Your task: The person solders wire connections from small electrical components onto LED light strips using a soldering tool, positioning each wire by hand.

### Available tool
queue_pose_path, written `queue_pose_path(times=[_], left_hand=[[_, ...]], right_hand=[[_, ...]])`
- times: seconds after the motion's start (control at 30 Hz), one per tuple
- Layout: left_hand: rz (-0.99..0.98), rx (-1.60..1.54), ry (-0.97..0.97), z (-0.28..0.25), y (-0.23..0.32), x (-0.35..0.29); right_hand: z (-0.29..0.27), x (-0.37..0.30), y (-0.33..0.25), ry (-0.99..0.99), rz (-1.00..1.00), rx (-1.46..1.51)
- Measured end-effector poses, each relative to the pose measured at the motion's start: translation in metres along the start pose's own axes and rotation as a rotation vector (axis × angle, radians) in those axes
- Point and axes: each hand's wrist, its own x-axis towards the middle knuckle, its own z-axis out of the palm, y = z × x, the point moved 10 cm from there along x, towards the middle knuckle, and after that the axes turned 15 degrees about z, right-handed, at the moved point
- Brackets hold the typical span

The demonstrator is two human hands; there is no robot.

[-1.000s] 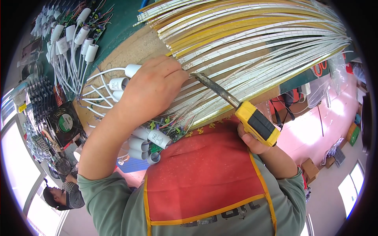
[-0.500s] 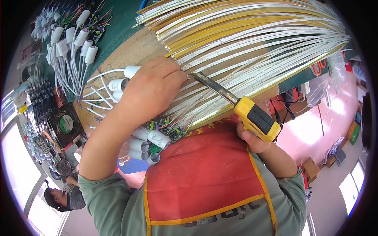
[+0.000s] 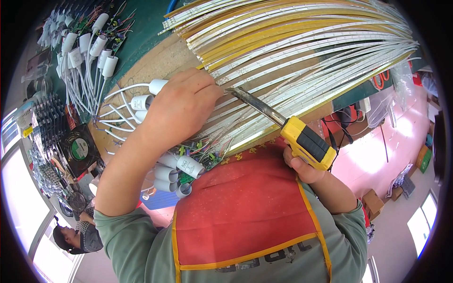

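The left hand (image 3: 181,111) lies palm down on the fanned LED strips (image 3: 302,52), fingers together and pressed flat. It grips nothing; judged from its position, it pins the strip ends so they do not shift under the tool. The right hand (image 3: 306,165) is closed around the yellow-and-black handle of the soldering iron (image 3: 283,125). The iron's dark metal shaft runs up and to the left, and its tip sits just beside the left fingertips, on or very near the strip ends; actual contact cannot be told.

The strips spread in a wide fan from the contact area toward the upper right, white and yellow bands lying side by side across a particle board work surface (image 3: 160,61). The narrow end of the fan converges under the left hand, which places all strip ends in 1 small working zone near the body.

White cylindrical driver housings (image 3: 181,165) with white leads lie below and left of the left wrist, touching a cluster of small circuit boards. More white housings (image 3: 101,42) lie in a row at the upper left, well apart from the hands. A black cooling fan (image 3: 78,148) sits at the left edge of the bench.

Open room is limited. The iron has free travel only to the lower right, over the red apron (image 3: 240,212). The bench edge runs close behind the iron handle. Another person (image 3: 78,236) sits at the lower left, well apart.
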Motion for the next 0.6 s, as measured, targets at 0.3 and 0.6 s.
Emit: queue_pose_path(times=[0.3,0.6], left_hand=[[-0.002,-0.004,-0.005,-0.001,-0.003,0.002],[0.031,-0.005,0.004,0.002,-0.001,-0.001]], right_hand=[[-0.001,0.003,0.002,-0.014,0.037,-0.001],[-0.032,0.032,-0.060,0.196,-0.260,-0.084]])
